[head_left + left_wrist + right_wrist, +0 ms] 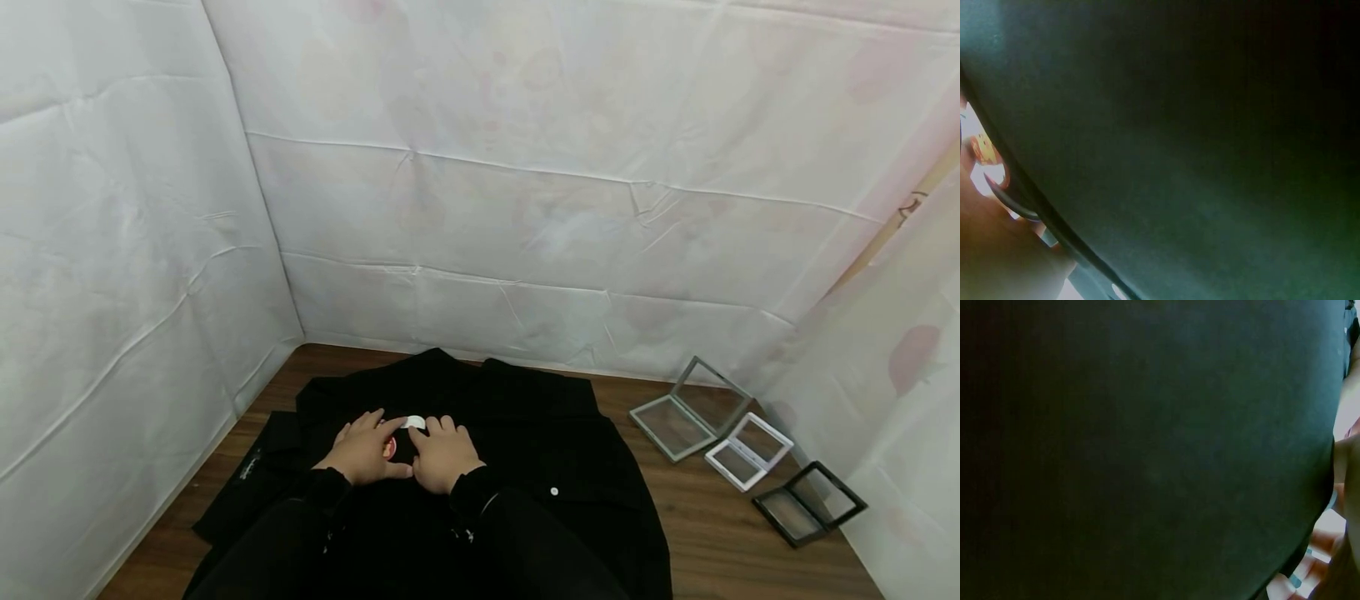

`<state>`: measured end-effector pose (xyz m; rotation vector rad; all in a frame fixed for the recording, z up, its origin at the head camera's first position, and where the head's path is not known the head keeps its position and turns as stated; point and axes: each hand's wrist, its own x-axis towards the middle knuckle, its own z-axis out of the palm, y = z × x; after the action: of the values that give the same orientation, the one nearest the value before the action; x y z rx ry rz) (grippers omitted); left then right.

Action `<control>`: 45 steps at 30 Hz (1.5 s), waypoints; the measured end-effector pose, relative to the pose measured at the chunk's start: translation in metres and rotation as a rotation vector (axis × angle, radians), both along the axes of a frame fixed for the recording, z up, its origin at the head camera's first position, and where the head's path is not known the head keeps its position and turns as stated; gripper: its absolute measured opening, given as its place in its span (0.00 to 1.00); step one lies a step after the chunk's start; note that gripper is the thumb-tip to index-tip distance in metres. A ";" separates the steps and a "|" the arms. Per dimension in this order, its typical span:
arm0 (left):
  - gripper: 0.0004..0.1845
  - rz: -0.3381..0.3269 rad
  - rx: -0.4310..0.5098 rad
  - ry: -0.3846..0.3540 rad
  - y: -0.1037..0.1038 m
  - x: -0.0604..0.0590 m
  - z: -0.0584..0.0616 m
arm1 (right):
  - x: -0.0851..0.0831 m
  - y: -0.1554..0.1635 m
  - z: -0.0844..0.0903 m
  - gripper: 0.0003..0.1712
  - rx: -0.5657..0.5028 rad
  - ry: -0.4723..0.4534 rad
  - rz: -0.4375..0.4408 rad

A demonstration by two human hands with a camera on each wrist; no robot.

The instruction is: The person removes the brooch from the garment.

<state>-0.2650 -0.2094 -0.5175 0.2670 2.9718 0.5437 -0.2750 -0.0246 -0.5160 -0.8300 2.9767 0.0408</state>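
While hands (363, 450) (446, 457) partly cover a picture (389, 449), frames (693, 414) (748, 454) (810, 510) stand right; curtain (525, 217) behind.

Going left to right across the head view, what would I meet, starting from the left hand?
Left hand → right hand → small white disc → gray hinged frame → white hinged frame → black hinged frame.

Garment (525, 425), frames (748, 452) on wooden surface (720, 533)

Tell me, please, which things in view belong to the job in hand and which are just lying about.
Job, apparently: black garment, red emblem, white patch; left hand and right hand rest there.

Lying about, apparently: grey frame, white frame, black frame.
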 end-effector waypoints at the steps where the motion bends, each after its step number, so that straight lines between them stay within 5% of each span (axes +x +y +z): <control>1: 0.52 0.001 -0.005 -0.003 0.000 0.000 0.000 | -0.001 0.000 0.000 0.31 0.002 0.003 0.002; 17: 0.53 -0.002 -0.031 0.003 -0.005 -0.006 -0.008 | -0.008 -0.001 -0.007 0.31 0.034 0.028 0.020; 32: 0.51 -0.013 -0.019 -0.018 0.001 -0.003 0.011 | -0.010 0.001 0.005 0.31 0.100 0.013 0.027; 45: 0.50 -0.021 -0.034 -0.028 0.001 -0.002 0.008 | -0.016 0.000 0.008 0.32 0.171 0.001 0.064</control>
<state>-0.2674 -0.2085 -0.5093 0.2856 2.9449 0.4900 -0.2906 -0.0243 -0.5079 -0.9024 2.8953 0.2935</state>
